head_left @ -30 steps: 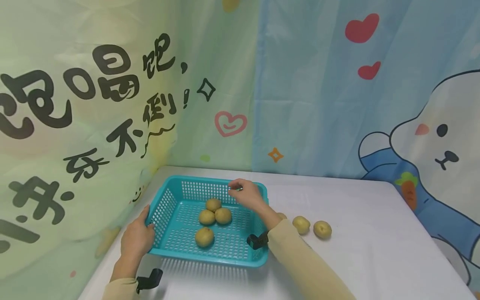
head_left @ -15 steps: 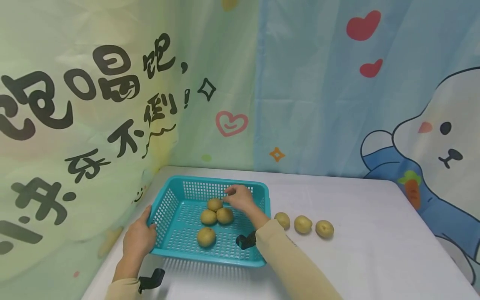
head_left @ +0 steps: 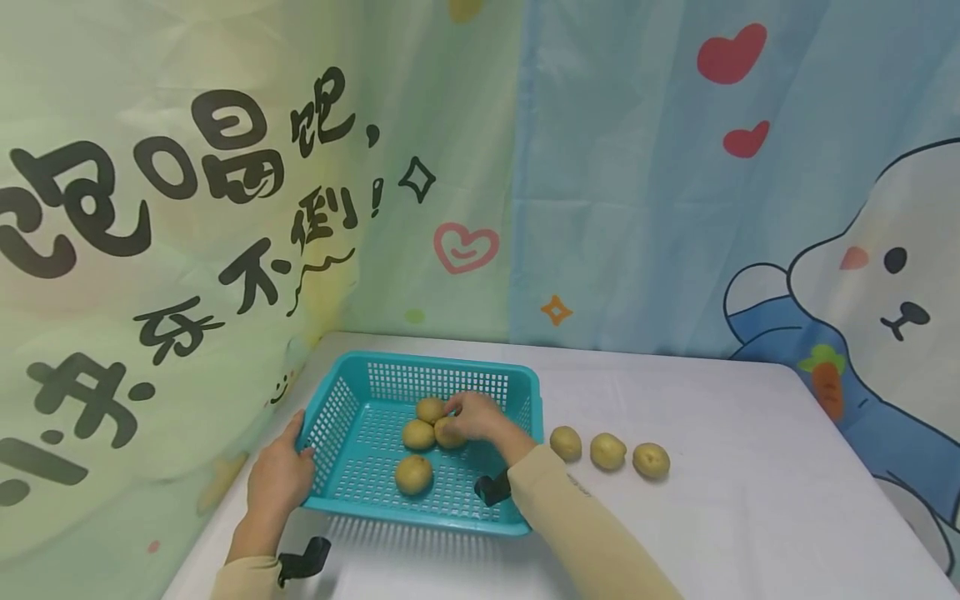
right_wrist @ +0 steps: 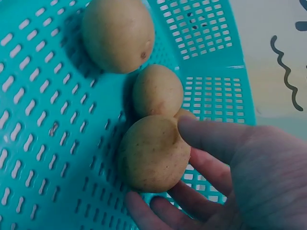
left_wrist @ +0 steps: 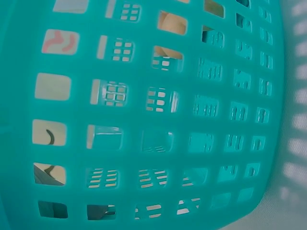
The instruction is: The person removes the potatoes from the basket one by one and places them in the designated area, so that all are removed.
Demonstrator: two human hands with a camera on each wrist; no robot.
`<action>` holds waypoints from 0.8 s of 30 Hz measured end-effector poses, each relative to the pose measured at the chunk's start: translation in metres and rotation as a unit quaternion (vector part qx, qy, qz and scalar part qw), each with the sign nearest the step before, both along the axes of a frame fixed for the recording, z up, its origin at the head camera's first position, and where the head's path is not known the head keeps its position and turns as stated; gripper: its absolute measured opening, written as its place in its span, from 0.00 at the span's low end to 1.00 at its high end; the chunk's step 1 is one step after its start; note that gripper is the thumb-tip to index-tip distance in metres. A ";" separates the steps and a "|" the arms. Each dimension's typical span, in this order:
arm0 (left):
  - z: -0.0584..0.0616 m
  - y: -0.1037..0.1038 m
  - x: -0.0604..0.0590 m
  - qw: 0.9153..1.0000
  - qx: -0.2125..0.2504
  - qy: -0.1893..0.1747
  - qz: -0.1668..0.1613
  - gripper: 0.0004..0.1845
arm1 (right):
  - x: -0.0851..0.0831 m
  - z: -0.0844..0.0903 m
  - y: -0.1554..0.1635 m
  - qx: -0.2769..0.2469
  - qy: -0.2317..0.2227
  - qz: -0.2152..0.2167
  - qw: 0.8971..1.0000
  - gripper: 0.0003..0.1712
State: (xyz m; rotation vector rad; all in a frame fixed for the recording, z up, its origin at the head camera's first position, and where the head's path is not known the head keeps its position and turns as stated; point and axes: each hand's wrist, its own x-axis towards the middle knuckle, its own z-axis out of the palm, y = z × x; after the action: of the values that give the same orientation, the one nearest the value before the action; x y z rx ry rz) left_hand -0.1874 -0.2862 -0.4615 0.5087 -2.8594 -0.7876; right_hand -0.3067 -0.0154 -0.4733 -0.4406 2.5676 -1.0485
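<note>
A teal plastic basket (head_left: 352, 510) with slotted walls stands on the white table, several potatoes inside. My left hand (head_left: 279, 477) grips its left side; the left wrist view is filled by the perforated wall (left_wrist: 132, 72). Inside the basket, my right hand (head_left: 480, 417) has its thumb and fingers around the rightmost potato (right_wrist: 153, 155) of a cluster. Touching this group are a potato (head_left: 417, 435) at left and another (head_left: 430, 409) behind. Apart from them, a potato (head_left: 413, 475) lies nearer the front wall.
Three potatoes lie in a row on the table right of the basket: one close to its wall (head_left: 566, 443), a middle potato (head_left: 607, 451) and an outer potato (head_left: 651, 461). A printed curtain (head_left: 630, 208) hangs behind the white table (head_left: 750, 500).
My right hand has come down from near the basket's back wall, moving left and forward onto the cluster's right potato. My left hand keeps its hold on the basket.
</note>
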 end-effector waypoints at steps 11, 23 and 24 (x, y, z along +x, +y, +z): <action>-0.001 0.000 0.000 1.000 0.000 0.002 -0.001 0.33 | 0.005 -0.003 -0.003 0.021 -0.012 -0.004 1.000 0.21; -0.001 0.000 0.000 1.000 0.002 0.000 -0.001 0.33 | 0.007 -0.004 -0.001 0.015 -0.053 0.002 0.999 0.13; -0.001 -0.001 0.000 1.000 0.003 0.000 -0.002 0.33 | 0.007 -0.004 0.000 0.015 -0.056 0.001 0.998 0.12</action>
State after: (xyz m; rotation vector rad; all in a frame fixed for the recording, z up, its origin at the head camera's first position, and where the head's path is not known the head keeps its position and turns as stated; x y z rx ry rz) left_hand -0.1873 -0.2869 -0.4627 0.5032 -2.8601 -0.7958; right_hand -0.2993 -0.0158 -0.4775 -0.3668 2.4812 -1.0023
